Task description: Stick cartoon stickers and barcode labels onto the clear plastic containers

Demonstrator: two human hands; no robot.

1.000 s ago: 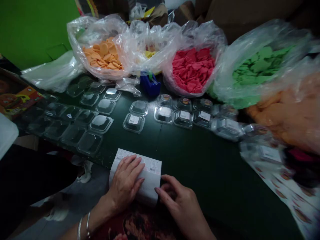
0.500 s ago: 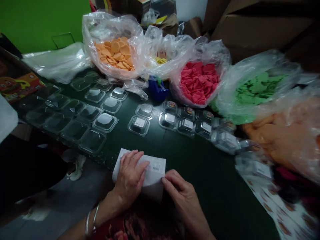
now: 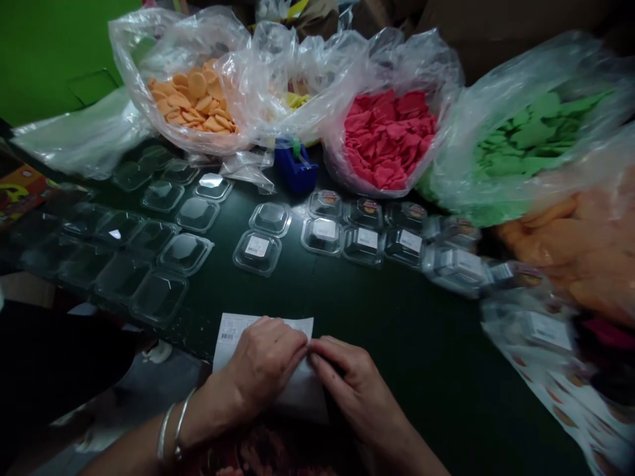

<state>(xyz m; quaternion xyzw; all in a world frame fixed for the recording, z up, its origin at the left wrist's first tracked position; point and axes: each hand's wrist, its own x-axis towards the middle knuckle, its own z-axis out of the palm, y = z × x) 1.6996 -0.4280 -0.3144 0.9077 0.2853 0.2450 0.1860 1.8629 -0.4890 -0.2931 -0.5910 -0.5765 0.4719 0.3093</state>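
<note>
A white sheet of barcode labels (image 3: 229,329) lies at the table's near edge, its lower part bending down over the edge. My left hand (image 3: 265,360) rests across it, fingers closed and bunched at the sheet's right edge. There its fingertips meet those of my right hand (image 3: 350,377), whose thumb and forefinger pinch that edge. Whether a single label is between the fingertips is hidden. Beyond the sheet stands a clear plastic container (image 3: 256,248) with a white label on top. Beside it to the right is another labelled container (image 3: 321,236).
Unlabelled clear containers (image 3: 184,253) cover the table's left side. Bags of orange discs (image 3: 196,99), red pieces (image 3: 391,139) and green pieces (image 3: 538,135) line the back. A blue tape dispenser (image 3: 296,166) stands before them. Sticker sheets (image 3: 555,396) lie at the right edge.
My left hand has slid right over the label sheet, its fingers closing at the edge beside my right fingertips. The view has shifted slightly closer to the table.
</note>
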